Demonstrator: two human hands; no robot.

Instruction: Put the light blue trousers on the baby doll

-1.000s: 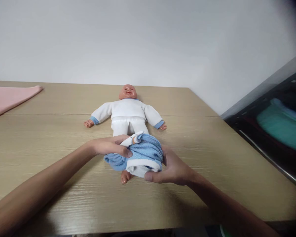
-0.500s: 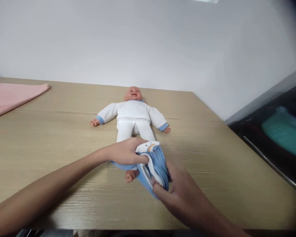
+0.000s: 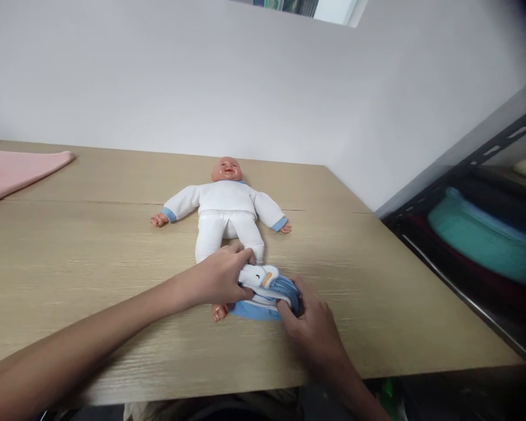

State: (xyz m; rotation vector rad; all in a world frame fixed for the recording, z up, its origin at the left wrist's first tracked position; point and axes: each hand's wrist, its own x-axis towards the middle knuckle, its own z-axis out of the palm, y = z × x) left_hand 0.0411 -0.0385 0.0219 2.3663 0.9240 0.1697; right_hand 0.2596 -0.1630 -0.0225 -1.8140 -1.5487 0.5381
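A baby doll point(image 3: 226, 199) in a white suit with blue cuffs lies on its back on the table, arms spread and head away from me. At the doll's lower legs I hold a bunched blue-and-white cloth piece with a duck face point(image 3: 259, 276); its exact kind is unclear. My left hand point(image 3: 221, 275) pinches the white, duck-faced side. On the right edge, my right hand point(image 3: 313, 318) grips the gathered blue folds with thumb and fingers. One bare doll foot point(image 3: 220, 313) shows below my left hand. The other foot is hidden behind the cloth.
A pink cloth point(image 3: 21, 169) lies at the far left of the wooden table point(image 3: 127, 251). Beyond the right edge stands a dark rack point(image 3: 456, 245) holding a teal item point(image 3: 482, 234). A pale wall point(image 3: 158, 76) rises behind the table.
The bunched cloth has turned flatter, its duck face now showing more clearly. My right hand has moved up slightly and still grips it. The whole view has shifted a little.
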